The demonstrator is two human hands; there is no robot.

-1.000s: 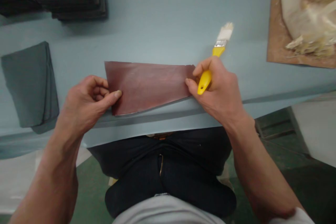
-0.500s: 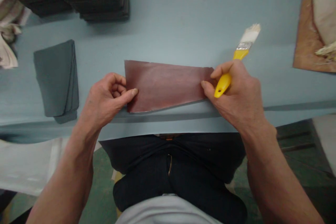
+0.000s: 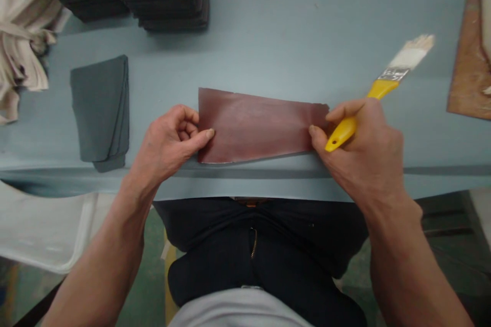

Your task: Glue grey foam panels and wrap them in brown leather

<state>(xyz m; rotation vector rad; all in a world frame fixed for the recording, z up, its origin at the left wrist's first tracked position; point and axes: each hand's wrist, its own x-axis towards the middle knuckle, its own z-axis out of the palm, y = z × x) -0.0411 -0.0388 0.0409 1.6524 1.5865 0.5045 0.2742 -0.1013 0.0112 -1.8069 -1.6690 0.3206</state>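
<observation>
A shiny reddish-brown sheet (image 3: 261,125), looking like leather, is stretched between my hands at the table's near edge; its left end is wider than its right. My left hand (image 3: 169,143) pinches the left end, thumb on top and fingers curled at the edge. At the right end, my right hand (image 3: 364,148) pinches the sheet between thumb and forefinger. That same hand also keeps a paintbrush (image 3: 383,87) with a yellow handle against the palm, its pale bristles pointing away to the upper right.
Dark green-grey cut pieces (image 3: 99,112) lie stacked at the left. Tall black stacks (image 3: 172,0) stand behind them, beside beige cloth strips (image 3: 23,41). A brown board (image 3: 468,71) is at the far right. Below the table's left edge sits a white plastic bin (image 3: 46,225).
The view has shifted left, so the table things appear farther right. Both hands still hold the sheet, and the brush has tilted more toward the right.
</observation>
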